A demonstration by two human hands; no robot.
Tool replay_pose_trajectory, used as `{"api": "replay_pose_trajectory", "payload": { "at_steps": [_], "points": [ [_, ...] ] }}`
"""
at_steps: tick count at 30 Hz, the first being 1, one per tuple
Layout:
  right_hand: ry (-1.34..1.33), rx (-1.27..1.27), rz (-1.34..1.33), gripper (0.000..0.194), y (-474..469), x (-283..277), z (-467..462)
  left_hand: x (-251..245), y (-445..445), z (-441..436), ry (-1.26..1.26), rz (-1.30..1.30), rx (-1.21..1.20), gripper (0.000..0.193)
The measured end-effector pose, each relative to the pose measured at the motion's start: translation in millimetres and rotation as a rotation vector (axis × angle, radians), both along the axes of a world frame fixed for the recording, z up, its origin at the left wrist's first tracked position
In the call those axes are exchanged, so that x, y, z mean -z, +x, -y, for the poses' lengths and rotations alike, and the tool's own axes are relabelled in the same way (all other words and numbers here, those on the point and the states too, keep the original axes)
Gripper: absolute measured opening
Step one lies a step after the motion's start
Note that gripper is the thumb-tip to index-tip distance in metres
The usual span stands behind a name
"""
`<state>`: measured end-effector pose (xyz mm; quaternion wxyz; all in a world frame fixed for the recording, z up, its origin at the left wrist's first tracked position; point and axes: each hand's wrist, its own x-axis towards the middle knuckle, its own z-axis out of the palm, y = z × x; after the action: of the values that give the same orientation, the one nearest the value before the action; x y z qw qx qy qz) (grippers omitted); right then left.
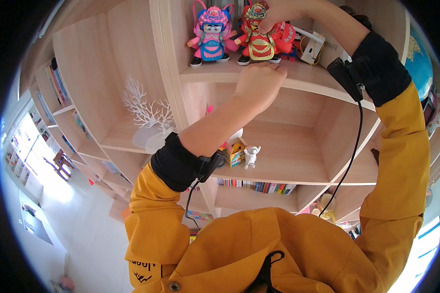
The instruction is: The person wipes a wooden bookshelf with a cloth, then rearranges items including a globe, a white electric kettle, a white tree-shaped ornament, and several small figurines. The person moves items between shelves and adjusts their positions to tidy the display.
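Note:
Two opera-costume dolls stand side by side on a wooden shelf (220, 75) at the top of the view. The red and gold doll (259, 45) is on the right, with my right hand (282, 14) around its head and upper side. My left hand (262, 84) lies at the shelf's front edge, just below the red doll's shoes, its fingers curled; whether they touch the doll cannot be told. The pink and blue doll (212, 38) stands to the left, near the upright panel, untouched by either hand.
A white box (311, 51) with a cable is right of the red doll. Lower compartments hold a white astronaut figurine (251, 156), a small carton (237, 157) and a row of books (267, 186). A white coral-like ornament (150, 110) stands left; a globe (418, 66) is at right.

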<state>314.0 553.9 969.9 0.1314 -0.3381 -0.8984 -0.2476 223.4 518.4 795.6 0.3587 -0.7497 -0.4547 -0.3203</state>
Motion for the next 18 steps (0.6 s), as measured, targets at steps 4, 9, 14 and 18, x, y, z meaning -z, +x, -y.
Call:
{"api": "replay_pose_trajectory", "payload": {
  "at_steps": [4, 9, 14, 18],
  "points": [
    [-0.028, -0.033, 0.036, 0.052, -2, 0, -7, 3, -3, -2, 0.021, -0.023, 0.028, 0.027],
    [-0.116, -0.085, -0.011, 0.048, -4, 2, -16, 7, -6, -7, 0.172, -0.009, 0.113, 0.027],
    [-0.143, -0.079, -0.028, 0.043, 0, 0, -17, 10, -8, -10, 0.219, -0.006, 0.149, 0.028],
    [-0.201, -0.195, 0.049, 0.062, 9, 1, -16, 11, -9, -11, 0.2, 0.0, 0.164, 0.03]
  ]
}}
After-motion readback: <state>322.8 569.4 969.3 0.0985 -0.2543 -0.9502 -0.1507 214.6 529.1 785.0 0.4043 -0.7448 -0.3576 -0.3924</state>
